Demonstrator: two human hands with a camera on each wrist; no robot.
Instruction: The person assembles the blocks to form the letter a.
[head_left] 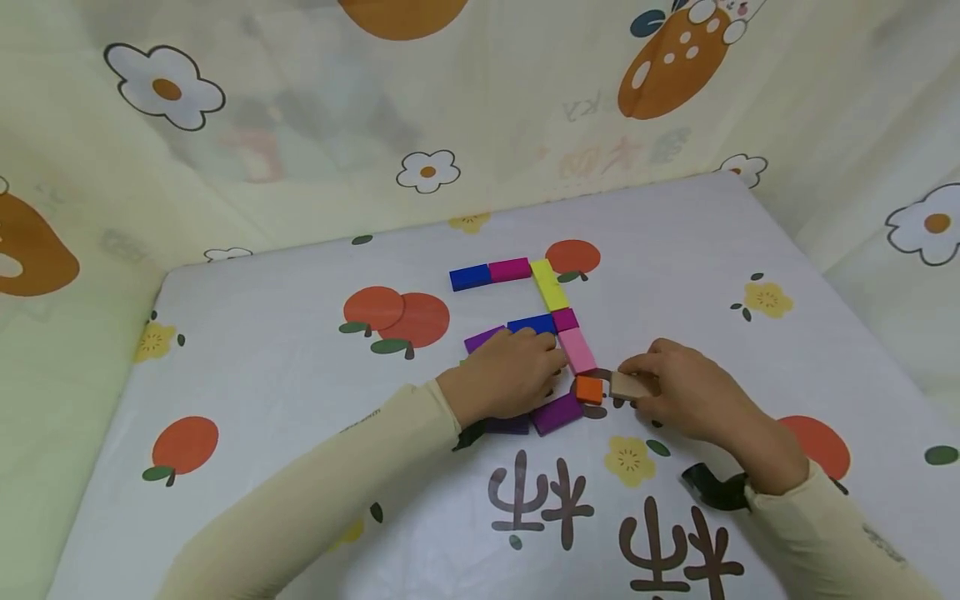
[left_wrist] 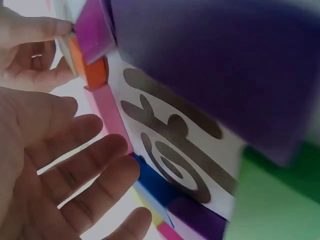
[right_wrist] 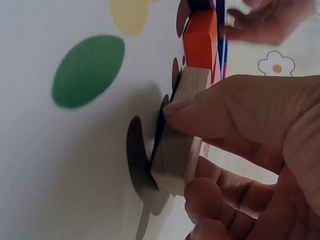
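Note:
My right hand (head_left: 690,387) pinches a plain wooden block (right_wrist: 182,140) between thumb and fingers, its front end close to an orange block (head_left: 589,390). Over the row of blocks, my left hand (head_left: 513,371) has relaxed, parted fingers with nothing in them. Its fingertips are near a pink block (head_left: 577,350) and a blue block (left_wrist: 157,182). Beside the orange block lies a purple block (head_left: 557,414), followed by a dark purple one (head_left: 507,426) partly behind the left wrist. A green block (left_wrist: 275,200) shows in the left wrist view, mostly hidden by my hand in the head view.
Beyond the pink block, the line continues with a small magenta block (head_left: 565,319) and a yellow block (head_left: 550,285). A magenta block (head_left: 510,269) and a blue one branch left at the far end. The white printed cloth (head_left: 285,467) meets a hanging curtain (head_left: 300,167) behind.

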